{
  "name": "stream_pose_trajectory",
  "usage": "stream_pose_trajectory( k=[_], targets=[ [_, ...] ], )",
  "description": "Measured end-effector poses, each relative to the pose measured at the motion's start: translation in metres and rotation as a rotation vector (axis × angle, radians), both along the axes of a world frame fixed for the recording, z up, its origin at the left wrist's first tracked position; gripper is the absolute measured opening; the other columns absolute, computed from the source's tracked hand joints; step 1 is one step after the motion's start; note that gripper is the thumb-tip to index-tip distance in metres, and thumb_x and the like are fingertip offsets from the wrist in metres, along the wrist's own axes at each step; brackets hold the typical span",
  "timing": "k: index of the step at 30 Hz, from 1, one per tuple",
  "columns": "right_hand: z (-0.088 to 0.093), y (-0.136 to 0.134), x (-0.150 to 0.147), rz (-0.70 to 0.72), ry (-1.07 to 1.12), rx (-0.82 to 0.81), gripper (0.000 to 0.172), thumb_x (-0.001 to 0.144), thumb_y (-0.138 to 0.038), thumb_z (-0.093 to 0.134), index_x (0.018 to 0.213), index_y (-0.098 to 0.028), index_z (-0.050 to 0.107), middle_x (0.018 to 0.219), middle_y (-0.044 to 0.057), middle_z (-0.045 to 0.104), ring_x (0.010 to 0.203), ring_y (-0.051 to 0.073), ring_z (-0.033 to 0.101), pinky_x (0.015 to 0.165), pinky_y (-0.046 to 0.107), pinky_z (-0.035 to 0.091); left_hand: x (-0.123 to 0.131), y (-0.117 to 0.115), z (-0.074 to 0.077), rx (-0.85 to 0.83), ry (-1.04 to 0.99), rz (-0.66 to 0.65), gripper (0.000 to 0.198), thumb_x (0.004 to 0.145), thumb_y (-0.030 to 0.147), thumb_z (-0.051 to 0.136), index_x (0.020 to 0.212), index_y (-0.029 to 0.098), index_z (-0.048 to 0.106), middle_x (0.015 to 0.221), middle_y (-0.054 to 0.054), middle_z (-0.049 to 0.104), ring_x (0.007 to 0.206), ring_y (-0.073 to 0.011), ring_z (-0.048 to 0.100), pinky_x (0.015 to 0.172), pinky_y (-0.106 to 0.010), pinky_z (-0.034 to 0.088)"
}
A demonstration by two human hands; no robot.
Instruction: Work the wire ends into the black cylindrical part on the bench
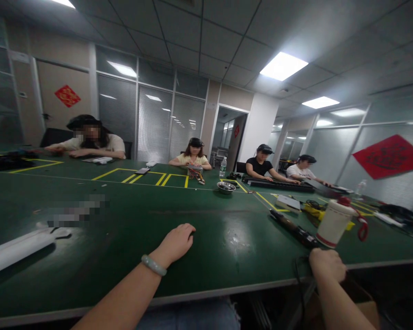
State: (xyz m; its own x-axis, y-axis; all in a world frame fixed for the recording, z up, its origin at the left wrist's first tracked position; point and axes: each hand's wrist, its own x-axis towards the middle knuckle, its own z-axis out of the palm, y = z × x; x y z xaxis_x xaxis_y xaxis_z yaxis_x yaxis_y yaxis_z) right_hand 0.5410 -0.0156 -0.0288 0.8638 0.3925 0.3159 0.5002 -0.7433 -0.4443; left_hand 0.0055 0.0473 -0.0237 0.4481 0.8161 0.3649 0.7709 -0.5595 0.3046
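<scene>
My left hand [179, 239], with a pale green bangle [153, 265] at the wrist, rests on the green table [206, 261]. Its fingers are curled together, with a small dark patch by the tips. What they hold, if anything, I cannot make out. My right hand [327, 265] is closed at the table's front edge. Just beyond it lies a long black and brown pen-like power tool [293, 229]. A black cord [298, 270] hangs over the edge beside this hand; whether the fingers grip the cord or the tool's end is hidden.
A white cup with a red lid [335, 222] stands beyond my right hand. A metal bowl [226, 187] with small dark parts and a water bottle [223, 167] stand farther back. A white roll [20, 247] lies at left. Several people sit across the table.
</scene>
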Motion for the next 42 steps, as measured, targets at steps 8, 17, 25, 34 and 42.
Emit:
stream_pose_trajectory(
  k=[8, 17, 25, 34, 42],
  targets=[
    [0.003, 0.001, -0.007, -0.11, 0.099, 0.084, 0.063, 0.086, -0.039, 0.035, 0.129, 0.005, 0.047, 0.12, 0.033, 0.053, 0.113, 0.044, 0.051, 0.084, 0.052, 0.047, 0.004, 0.001, 0.002, -0.048, 0.017, 0.007, 0.035, 0.09, 0.029, 0.041, 0.119, 0.02, 0.059, 0.123, -0.008, 0.059, 0.114, -0.0211, 0.054, 0.102, -0.036, 0.038],
    [0.002, 0.001, -0.009, -0.086, 0.034, 0.053, 0.056, 0.088, -0.031, 0.031, 0.132, 0.0, 0.045, 0.123, 0.034, 0.048, 0.115, 0.042, 0.049, 0.083, 0.053, 0.044, 0.001, 0.003, 0.0, -0.067, 0.006, -0.003, 0.037, 0.091, 0.032, 0.04, 0.122, 0.021, 0.058, 0.124, -0.007, 0.059, 0.114, -0.0207, 0.054, 0.101, -0.036, 0.04],
    [0.0, 0.001, -0.004, -0.055, 0.0, -0.067, 0.051, 0.087, -0.035, 0.029, 0.125, -0.01, 0.055, 0.125, 0.025, 0.048, 0.113, 0.043, 0.048, 0.086, 0.053, 0.04, 0.004, 0.002, -0.001, -0.036, 0.01, 0.008, 0.036, 0.09, 0.03, 0.042, 0.12, 0.021, 0.059, 0.125, -0.007, 0.059, 0.115, -0.021, 0.054, 0.102, -0.036, 0.039],
    [-0.002, 0.004, -0.005, 0.096, -0.203, -0.163, 0.054, 0.087, -0.039, 0.037, 0.138, -0.023, 0.045, 0.123, 0.024, 0.051, 0.109, 0.041, 0.052, 0.083, 0.051, 0.036, 0.004, 0.001, 0.0, 0.01, 0.039, 0.008, 0.035, 0.089, 0.028, 0.041, 0.118, 0.02, 0.059, 0.121, -0.007, 0.061, 0.114, -0.0209, 0.055, 0.101, -0.035, 0.04],
    [-0.006, 0.007, 0.01, 0.199, -0.133, -0.196, 0.066, 0.087, -0.041, 0.035, 0.15, -0.024, 0.023, 0.129, 0.022, 0.049, 0.116, 0.041, 0.049, 0.086, 0.052, 0.036, 0.004, 0.002, -0.003, 0.007, 0.026, 0.002, 0.034, 0.09, 0.028, 0.041, 0.118, 0.021, 0.059, 0.12, -0.007, 0.06, 0.113, -0.0208, 0.054, 0.101, -0.036, 0.04]
  ],
)
